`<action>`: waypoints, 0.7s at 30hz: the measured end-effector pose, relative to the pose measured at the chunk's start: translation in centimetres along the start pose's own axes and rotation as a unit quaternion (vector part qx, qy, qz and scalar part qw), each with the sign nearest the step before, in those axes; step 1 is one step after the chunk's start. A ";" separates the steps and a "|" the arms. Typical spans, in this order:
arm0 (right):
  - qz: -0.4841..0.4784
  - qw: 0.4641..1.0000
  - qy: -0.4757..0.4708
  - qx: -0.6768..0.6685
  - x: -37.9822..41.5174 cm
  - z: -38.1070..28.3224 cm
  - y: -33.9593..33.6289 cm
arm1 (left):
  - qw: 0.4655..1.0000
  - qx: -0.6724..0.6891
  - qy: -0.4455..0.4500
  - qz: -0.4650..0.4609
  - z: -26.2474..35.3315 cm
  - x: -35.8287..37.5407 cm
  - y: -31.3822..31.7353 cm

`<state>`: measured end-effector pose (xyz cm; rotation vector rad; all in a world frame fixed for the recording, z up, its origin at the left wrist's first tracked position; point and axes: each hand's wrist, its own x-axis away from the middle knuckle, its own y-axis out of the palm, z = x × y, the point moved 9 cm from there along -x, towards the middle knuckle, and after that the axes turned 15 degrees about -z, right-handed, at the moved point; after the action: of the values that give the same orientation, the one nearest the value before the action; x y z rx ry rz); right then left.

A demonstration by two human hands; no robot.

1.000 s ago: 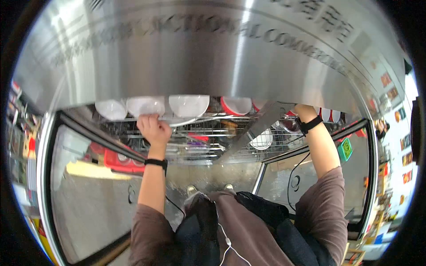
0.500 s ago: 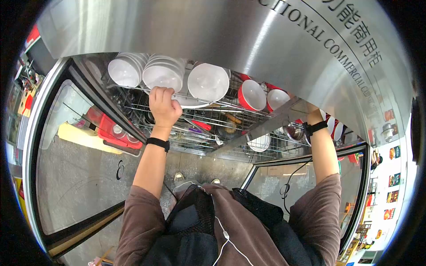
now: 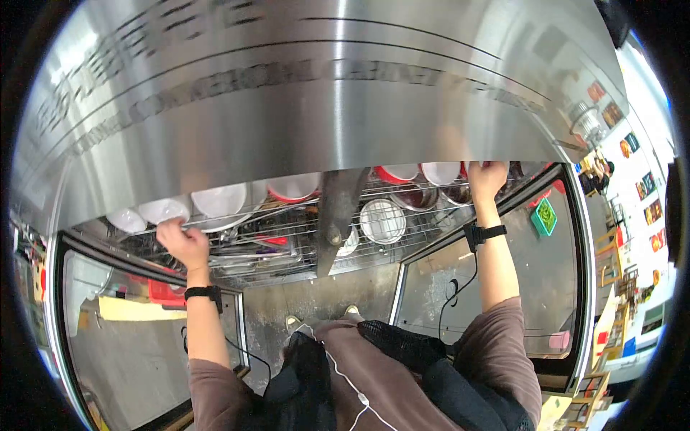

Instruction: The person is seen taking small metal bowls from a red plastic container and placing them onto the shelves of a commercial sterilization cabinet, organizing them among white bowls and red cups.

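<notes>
A: Where were our hands?

B: Left hand (image 3: 183,243) was closed, fingers wrapped over the front edge of the wire rack (image 3: 287,248), just below the white bowls (image 3: 188,205). Right hand (image 3: 487,179) was up at the right-side rack by a white bowl (image 3: 441,172); we couldn't tell if it gripped anything, the steel panel (image 3: 323,93) hid the fingers.

A: Rest of it?

B: Red bowl (image 3: 293,188) sat on the top shelf near the centre post (image 3: 336,215). Both glass doors (image 3: 496,280) stood open.
</notes>
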<state>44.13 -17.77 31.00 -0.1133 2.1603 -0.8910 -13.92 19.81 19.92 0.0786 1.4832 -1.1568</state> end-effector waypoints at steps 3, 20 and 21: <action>0.013 0.997 0.031 0.066 -0.7 5.6 -1.4 | 0.999 -0.028 -0.013 0.015 0.4 -0.1 -0.1; -0.163 0.981 -0.054 0.086 -3.1 11.9 0.2 | 0.995 -0.069 -0.069 0.010 1.1 -0.4 0.1; -0.147 0.984 -0.063 0.072 -2.9 11.8 -0.3 | 0.995 -0.069 -0.065 0.012 1.5 -0.5 -0.1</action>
<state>54.25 -23.61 27.79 -0.4133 1.9832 -1.1724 -12.73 19.03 20.65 -0.0734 1.4386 -1.0177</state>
